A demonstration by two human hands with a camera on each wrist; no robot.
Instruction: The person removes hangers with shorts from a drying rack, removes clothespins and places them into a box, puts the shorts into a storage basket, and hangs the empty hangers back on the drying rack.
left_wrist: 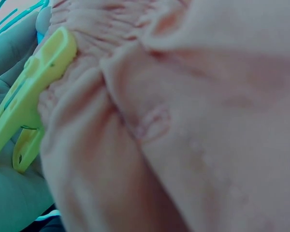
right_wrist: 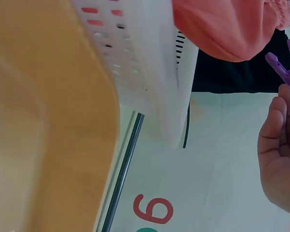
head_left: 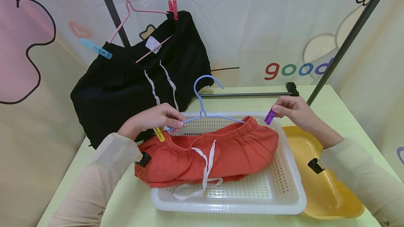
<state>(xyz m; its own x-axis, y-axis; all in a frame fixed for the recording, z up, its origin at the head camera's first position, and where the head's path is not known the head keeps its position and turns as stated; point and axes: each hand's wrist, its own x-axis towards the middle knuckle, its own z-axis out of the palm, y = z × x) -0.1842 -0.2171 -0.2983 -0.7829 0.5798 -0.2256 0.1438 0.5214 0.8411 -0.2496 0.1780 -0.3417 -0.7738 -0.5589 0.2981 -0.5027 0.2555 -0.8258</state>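
Orange-red drawstring shorts (head_left: 240, 153) hang from a blue hanger (head_left: 202, 102) over the white basket. My left hand (head_left: 157, 118) pinches the left arm of this hanger between thumb and fingers. Just beneath that hand, a yellow clothespin (head_left: 159, 134) clips the waistband; it also shows large in the left wrist view, beside the gathered cloth. Off to the right, my right hand (head_left: 291, 109) pinches a purple clothespin (head_left: 269, 117), a short way from the waistband's right end. In the right wrist view the purple clothespin (right_wrist: 285, 72) points toward the shorts, apart from them.
Black shorts (head_left: 132, 83) hang on a pink hanger (head_left: 127, 4) with a blue clothespin (head_left: 96, 48) and a red clothespin (head_left: 173, 9). The white basket (head_left: 227, 206) stands in front, a yellow basin (head_left: 328, 199) at its right. Dark rack poles (head_left: 350, 41) rise behind.
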